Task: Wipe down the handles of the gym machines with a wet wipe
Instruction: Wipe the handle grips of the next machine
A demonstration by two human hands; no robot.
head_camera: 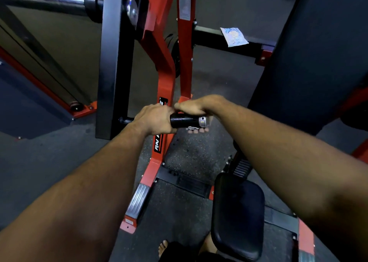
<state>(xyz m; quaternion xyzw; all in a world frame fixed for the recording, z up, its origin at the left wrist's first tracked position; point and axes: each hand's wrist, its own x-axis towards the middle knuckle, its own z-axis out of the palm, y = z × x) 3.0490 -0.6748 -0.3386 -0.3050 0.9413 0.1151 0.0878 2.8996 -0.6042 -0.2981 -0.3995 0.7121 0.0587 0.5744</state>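
The black handle of the red gym machine lies horizontal in the middle of the view, with a silver cap at its right end. The left hand grips the left part of this handle, the fingers curled around it. The right hand comes from above over the right part of the handle; its fingers wrap under it, and their tips show below the bar. A small piece of white wet wipe is visible under the handle, pressed between these fingers and the grip. Below the hands, the machine's red frame goes down to the dark speckled floor. A black padded seat stands at the lower right. A light blue packet rests on a black crossbar of the machine, at the upper right, well apart from the hands.
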